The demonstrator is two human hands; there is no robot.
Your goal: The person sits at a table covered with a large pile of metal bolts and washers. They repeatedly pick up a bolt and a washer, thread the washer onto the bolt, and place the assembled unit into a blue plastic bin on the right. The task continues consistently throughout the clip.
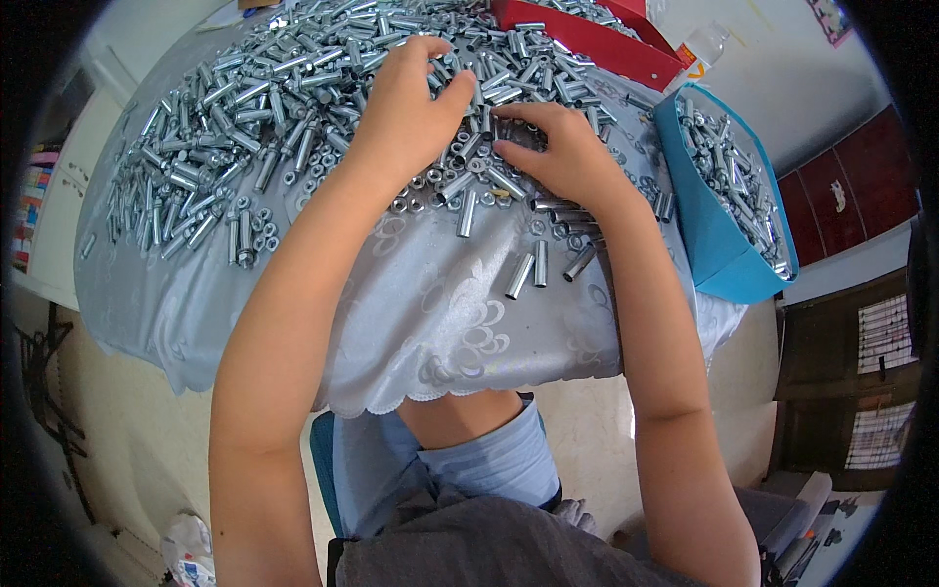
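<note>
My left hand [416,112] loosely curled, thumb apart, over metal sleeves [468,213] on grey tablecloth [411,293]; right hand [567,152], thumb and forefinger parted; any hold unclear. Sleeves likely rigid, slippery, light; pinch mid-barrel.

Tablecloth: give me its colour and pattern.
The tablecloth is silvery grey with shiny flower shapes, shown best in the head view.

Lighting was bright and diffuse, with highlights on the metal sleeves [468,213] and sheen on the tablecloth [411,303]; fisheye distortion bowed straight edges near the rim, and black vignetting closed the corners.
</note>
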